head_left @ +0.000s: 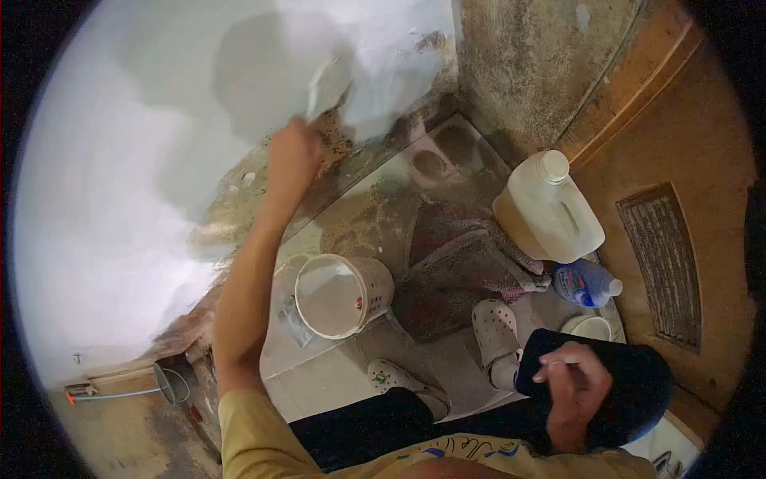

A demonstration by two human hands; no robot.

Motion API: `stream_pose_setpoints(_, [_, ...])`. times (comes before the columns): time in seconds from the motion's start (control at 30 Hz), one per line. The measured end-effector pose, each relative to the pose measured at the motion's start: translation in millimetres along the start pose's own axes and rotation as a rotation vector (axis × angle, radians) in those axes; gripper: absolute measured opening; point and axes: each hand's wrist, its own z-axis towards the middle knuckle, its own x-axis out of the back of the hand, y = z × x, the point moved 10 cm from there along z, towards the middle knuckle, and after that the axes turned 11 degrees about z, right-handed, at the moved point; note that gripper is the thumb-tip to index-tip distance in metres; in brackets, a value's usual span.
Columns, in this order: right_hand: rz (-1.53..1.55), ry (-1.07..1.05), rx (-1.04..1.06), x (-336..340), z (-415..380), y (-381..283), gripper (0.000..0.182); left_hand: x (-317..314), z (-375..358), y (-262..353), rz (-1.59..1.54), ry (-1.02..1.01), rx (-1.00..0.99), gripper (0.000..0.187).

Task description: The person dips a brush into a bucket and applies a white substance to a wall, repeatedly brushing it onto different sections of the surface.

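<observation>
My left hand [294,156] is raised against the wall, fingers closed round the handle of a white-coated paintbrush [329,86], slightly blurred. The brush head lies at the white-painted part of the wall [152,104], just above a bare, stained brown strip [331,136]. Over my right knee rests my right hand [573,387], its fingers curled with nothing visible in them. Between my left arm and my feet stands an upright white bucket [351,295] with pale contents.
A dark crumpled cloth [451,271] covers the floor beyond my clogs [495,331]. At right are a translucent jug [550,207], a blue-labelled bottle [586,283], a white tub [588,327] and a vented wooden door [662,263]. A dark container [174,379] is at lower left.
</observation>
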Motion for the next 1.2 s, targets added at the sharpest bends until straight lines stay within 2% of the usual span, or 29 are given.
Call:
stream_pose_setpoints(0.03, [0.003, 0.001, 0.005, -3.2, 1.4, -1.3, 0.007, 3.8, -16.7, -12.4, 0.056, -0.007, -0.007, 0.019])
stream_pose_setpoints(0.1, [0.051, -0.143, 0.014, -27.3, 5.0, -4.0, 0.006, 13.7, -52.6, -48.6, 0.070, -0.084, 0.199, 0.021])
stream_pose_setpoints(0.17, [0.076, -0.285, -0.007, -49.3, 9.2, -6.0, 0.008, 31.8, -89.8, -63.6, 0.073, -0.080, 0.143, 0.023])
stream_pose_setpoints(0.23, [0.065, -0.376, -0.068, -70.5, 14.1, -5.9, 0.009, 42.8, -122.6, -80.0, -0.012, -0.234, 0.190, 0.024])
stream_pose_setpoints(0.27, [0.053, -0.464, -0.130, -85.7, 12.4, -2.9, 0.010, 56.0, -136.0, -83.7, -0.009, -0.236, 0.211, 0.024])
stream_pose_setpoints(0.3, [0.079, -0.526, -0.012, -100.1, 12.2, -11.1, 0.010, 59.6, -151.9, -85.2, -0.038, -0.347, 0.216, 0.023])
stream_pose_setpoints(0.33, [0.074, -0.560, -0.016, -109.9, 11.4, -11.3, 0.010, 63.4, -167.7, -87.9, -0.067, -0.455, 0.227, 0.022])
stream_pose_setpoints(0.37, [0.090, -0.620, -0.089, -122.6, 7.6, -5.5, 0.011, 76.4, -177.8, -90.9, -0.058, -0.455, 0.263, 0.022])
stream_pose_setpoints(0.43, [0.094, -0.723, -0.165, -144.1, -0.8, 1.9, 0.012, 84.0, -198.5, -59.8, 0.032, -0.555, 0.044, 0.019])
stream_pose_setpoints(0.5, [0.116, -0.790, -0.212, -161.2, -9.8, 8.0, 0.012, 54.5, -231.4, -60.3, 0.045, -0.787, 0.059, 0.013])
stream_pose_setpoints(0.63, [0.120, -0.876, -0.259, -183.3, -29.6, 8.7, 0.012, -4.0, -258.2, -42.2, 0.044, -0.909, 0.068, 0.015])
stream_pose_setpoints(0.7, [0.160, -0.789, -0.297, -183.1, -31.5, 9.3, 0.012, -39.3, -268.4, -29.5, -0.015, -0.907, -0.036, 0.015])
stream_pose_setpoints(0.8, [0.192, -0.745, -0.242, -182.0, -34.8, 7.4, 0.011, -86.4, -278.8, -35.0, 0.083, -0.875, 0.038, 0.016])
stream_pose_setpoints(0.9, [0.126, -0.695, -0.166, -179.8, -32.3, 2.4, 0.010, -117.8, -280.9, -36.2, 0.086, -0.836, -0.021, 0.016])
stream_pose_setpoints(0.97, [0.029, -0.618, -0.043, -175.0, -22.7, 1.7, 0.010, -135.9, -282.2, -37.8, 0.050, -0.965, -0.045, 0.018])
stream_pose_setpoints(1.0, [0.029, -0.643, -0.008, -177.4, -21.7, 3.1, 0.010, -139.8, -277.4, -43.0, 0.058, -0.932, -0.019, 0.018])
stream_pose_setpoints(1.07, [-0.159, -0.513, 0.109, -167.3, -8.9, 2.0, 0.011, -141.6, -270.7, -33.3, 0.030, -0.845, -0.127, 0.018])
stream_pose_setpoints(1.2, [-0.470, -0.505, 0.224, -176.6, 2.0, 5.8, 0.012, -111.9, -260.2, -24.7, -0.027, -0.749, -0.129, 0.018])
